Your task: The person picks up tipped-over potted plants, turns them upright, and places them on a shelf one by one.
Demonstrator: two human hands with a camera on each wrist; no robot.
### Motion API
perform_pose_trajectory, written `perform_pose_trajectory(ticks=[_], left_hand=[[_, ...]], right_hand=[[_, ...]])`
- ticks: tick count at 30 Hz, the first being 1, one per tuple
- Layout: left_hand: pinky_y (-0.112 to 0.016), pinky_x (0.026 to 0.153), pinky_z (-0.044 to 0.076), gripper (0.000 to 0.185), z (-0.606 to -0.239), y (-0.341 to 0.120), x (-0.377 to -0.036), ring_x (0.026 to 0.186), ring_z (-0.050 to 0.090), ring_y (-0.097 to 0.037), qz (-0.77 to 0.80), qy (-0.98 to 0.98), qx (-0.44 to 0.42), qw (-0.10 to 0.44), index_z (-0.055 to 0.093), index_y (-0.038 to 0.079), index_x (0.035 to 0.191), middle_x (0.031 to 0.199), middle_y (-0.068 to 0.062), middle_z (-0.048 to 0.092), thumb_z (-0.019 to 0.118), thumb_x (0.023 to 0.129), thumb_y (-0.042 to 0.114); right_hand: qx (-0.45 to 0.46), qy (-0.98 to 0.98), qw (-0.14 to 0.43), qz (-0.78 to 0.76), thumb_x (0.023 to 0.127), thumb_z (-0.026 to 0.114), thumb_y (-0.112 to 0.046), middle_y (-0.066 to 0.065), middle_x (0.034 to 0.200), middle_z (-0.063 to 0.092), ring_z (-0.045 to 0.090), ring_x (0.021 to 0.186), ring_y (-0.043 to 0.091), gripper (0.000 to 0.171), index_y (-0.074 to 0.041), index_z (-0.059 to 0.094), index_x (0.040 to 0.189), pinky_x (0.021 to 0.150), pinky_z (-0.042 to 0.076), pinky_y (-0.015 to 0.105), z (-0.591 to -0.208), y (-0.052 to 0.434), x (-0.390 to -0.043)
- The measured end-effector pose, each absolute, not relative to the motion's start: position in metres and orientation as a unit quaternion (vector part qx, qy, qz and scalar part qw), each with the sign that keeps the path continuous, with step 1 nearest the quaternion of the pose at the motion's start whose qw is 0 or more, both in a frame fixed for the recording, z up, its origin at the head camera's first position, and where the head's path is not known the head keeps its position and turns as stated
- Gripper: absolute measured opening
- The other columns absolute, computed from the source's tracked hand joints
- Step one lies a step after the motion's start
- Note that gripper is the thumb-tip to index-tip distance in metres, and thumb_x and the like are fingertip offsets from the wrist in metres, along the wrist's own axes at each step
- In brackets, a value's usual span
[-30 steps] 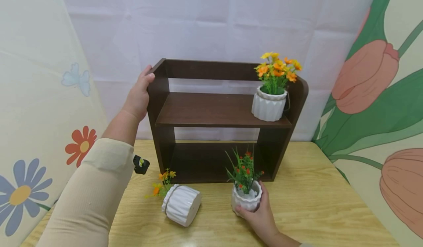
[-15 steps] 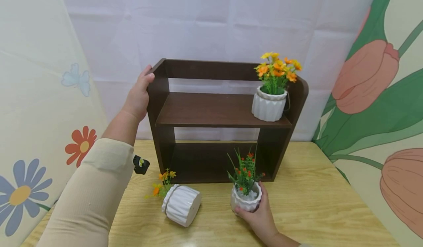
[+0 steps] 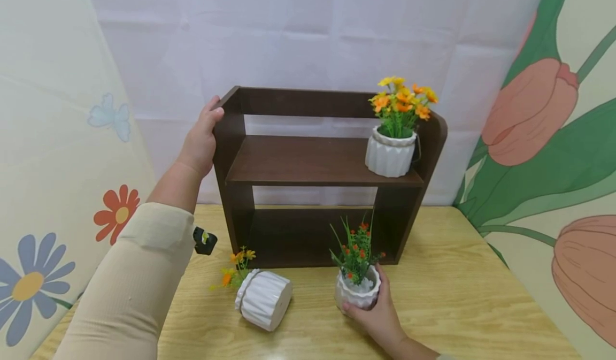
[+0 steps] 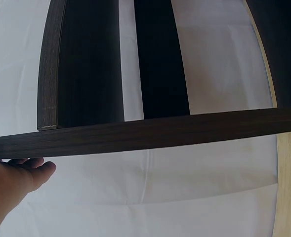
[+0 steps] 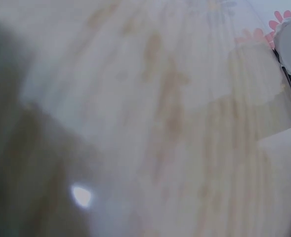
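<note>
A dark brown wooden shelf [image 3: 308, 162] stands at the back of the table. My left hand [image 3: 202, 135] grips its upper left side panel, thumb on the front edge; the left wrist view shows the panel edge [image 4: 145, 136] and part of the hand [image 4: 14, 177]. My right hand [image 3: 372, 309] holds a small white pot with red flowers [image 3: 357, 285] upright on the table before the shelf. Another white ribbed pot [image 3: 264, 298] lies on its side to the left, orange flowers spilling out. A third pot with orange flowers [image 3: 392, 148] stands on the upper shelf's right end.
The light wooden table [image 3: 457, 296] runs out to the right and front. Flower-patterned panels [image 3: 58, 151] close in both sides, and a white sheet [image 3: 308, 33] hangs behind. The right wrist view is a blur of table surface [image 5: 150, 123].
The right hand has shifted the red-flower pot very slightly toward the left. The left hand and the shelf stay put.
</note>
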State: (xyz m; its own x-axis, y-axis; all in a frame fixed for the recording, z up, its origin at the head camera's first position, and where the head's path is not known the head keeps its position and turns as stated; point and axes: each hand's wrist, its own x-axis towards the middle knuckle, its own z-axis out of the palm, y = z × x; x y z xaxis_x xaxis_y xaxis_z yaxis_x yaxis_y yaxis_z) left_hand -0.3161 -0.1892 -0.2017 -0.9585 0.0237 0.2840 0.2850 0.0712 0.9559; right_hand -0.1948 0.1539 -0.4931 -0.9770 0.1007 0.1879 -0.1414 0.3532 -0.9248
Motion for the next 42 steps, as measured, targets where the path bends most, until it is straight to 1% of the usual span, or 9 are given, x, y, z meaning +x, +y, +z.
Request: perform_pose_trajectory(ticks=[7, 12, 17, 20, 27, 34, 42], left_hand=[[-0.043, 0.119, 0.017, 0.057, -0.202, -0.19, -0.316, 0.142, 0.02, -0.022, -0.669, -0.73, -0.101, 0.096, 0.005, 0.038, 0.157, 0.165, -0.002, 0.011, 0.02, 0.102, 0.046], [-0.045, 0.121, 0.014, 0.057, -0.202, -0.19, -0.317, 0.145, 0.016, -0.022, -0.668, -0.73, -0.105, 0.097, 0.005, 0.038, 0.157, 0.166, 0.0, 0.008, 0.02, 0.103, 0.046], [-0.042, 0.12, 0.015, 0.058, -0.201, -0.189, -0.317, 0.144, 0.018, -0.02, -0.673, -0.725, -0.106, 0.101, 0.006, 0.037, 0.158, 0.165, 0.0, 0.01, 0.021, 0.102, 0.045], [-0.041, 0.119, 0.016, 0.058, -0.201, -0.19, -0.317, 0.144, 0.019, -0.021, -0.674, -0.724, -0.107, 0.102, 0.006, 0.036, 0.158, 0.165, -0.001, 0.011, 0.022, 0.102, 0.045], [-0.045, 0.12, 0.016, 0.058, -0.201, -0.19, -0.317, 0.144, 0.019, -0.025, -0.671, -0.727, -0.104, 0.103, 0.007, 0.037, 0.158, 0.165, -0.004, 0.012, 0.021, 0.102, 0.046], [-0.042, 0.117, 0.021, 0.058, -0.201, -0.19, -0.316, 0.139, 0.025, -0.024, -0.672, -0.726, -0.102, 0.102, 0.007, 0.037, 0.157, 0.164, -0.005, 0.014, 0.022, 0.102, 0.046], [-0.041, 0.117, 0.02, 0.058, -0.202, -0.188, -0.317, 0.141, 0.024, -0.022, -0.678, -0.721, -0.103, 0.102, 0.007, 0.037, 0.158, 0.164, -0.002, 0.015, 0.022, 0.102, 0.046]], right_hand=[[0.005, -0.817, 0.108, 0.566, 0.065, 0.089, -0.014, 0.024, 0.146, 0.042, 0.046, 0.13, 0.038, 0.111, -0.007, 0.02, 0.151, 0.106, 0.037, 0.046, -0.493, 0.152, -0.196], [-0.002, -0.809, 0.107, 0.577, 0.066, 0.088, -0.011, 0.024, 0.145, 0.042, 0.046, 0.131, 0.039, 0.109, -0.007, 0.021, 0.152, 0.108, 0.036, 0.051, -0.489, 0.151, -0.199], [-0.001, -0.807, 0.104, 0.581, 0.066, 0.087, -0.01, 0.026, 0.147, 0.04, 0.044, 0.132, 0.043, 0.111, -0.008, 0.019, 0.153, 0.11, 0.034, 0.055, -0.481, 0.15, -0.202], [0.004, -0.812, 0.105, 0.574, 0.066, 0.088, -0.011, 0.025, 0.146, 0.042, 0.045, 0.131, 0.042, 0.111, -0.009, 0.02, 0.153, 0.109, 0.035, 0.055, -0.474, 0.149, -0.202], [0.015, -0.813, 0.096, 0.574, 0.063, 0.089, -0.009, 0.023, 0.143, 0.046, 0.047, 0.129, 0.04, 0.109, -0.011, 0.025, 0.151, 0.107, 0.036, 0.055, -0.455, 0.146, -0.203], [0.027, -0.818, 0.089, 0.568, 0.064, 0.089, -0.013, 0.02, 0.144, 0.045, 0.048, 0.129, 0.038, 0.11, -0.016, 0.023, 0.152, 0.106, 0.038, 0.055, -0.437, 0.145, -0.205], [0.038, -0.813, 0.095, 0.573, 0.065, 0.089, -0.012, 0.02, 0.144, 0.044, 0.048, 0.128, 0.038, 0.111, -0.014, 0.022, 0.152, 0.106, 0.039, 0.054, -0.415, 0.146, -0.204]])
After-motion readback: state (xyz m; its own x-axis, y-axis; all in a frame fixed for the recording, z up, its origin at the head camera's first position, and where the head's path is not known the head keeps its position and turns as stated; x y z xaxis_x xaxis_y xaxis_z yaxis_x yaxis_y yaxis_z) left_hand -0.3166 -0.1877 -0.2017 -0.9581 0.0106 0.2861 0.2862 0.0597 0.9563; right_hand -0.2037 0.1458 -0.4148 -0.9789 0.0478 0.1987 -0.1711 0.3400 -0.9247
